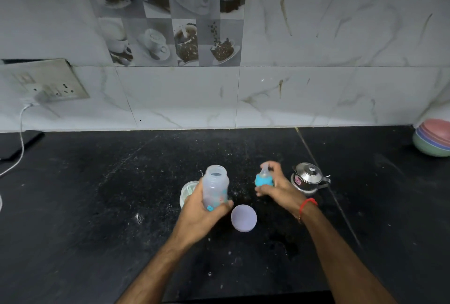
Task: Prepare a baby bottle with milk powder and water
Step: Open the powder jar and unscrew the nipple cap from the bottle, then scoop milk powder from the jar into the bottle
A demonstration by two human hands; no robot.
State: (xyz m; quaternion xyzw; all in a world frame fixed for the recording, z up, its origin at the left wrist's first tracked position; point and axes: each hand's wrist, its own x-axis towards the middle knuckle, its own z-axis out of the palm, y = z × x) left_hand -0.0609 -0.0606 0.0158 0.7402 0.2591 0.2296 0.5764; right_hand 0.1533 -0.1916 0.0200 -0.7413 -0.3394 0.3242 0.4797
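My left hand point(198, 216) grips a clear baby bottle point(216, 185) around its lower body; the bottle stands upright and uncapped, above the black counter. To the right of the bottle, my right hand point(277, 188) holds the blue screw ring with its clear teat point(264, 178), apart from the bottle. A pale round cap point(244, 218) lies on the counter between my wrists. Behind my left hand a white-green container point(188, 190) is partly hidden. A small steel lidded pot point(308, 178) stands just right of my right hand.
The black stone counter point(121, 206) is speckled with white powder. A stack of coloured bowls point(433, 138) sits at the far right by the wall. At the left, a white cable point(20, 147) runs from a wall socket point(48, 84) to a dark flat device.
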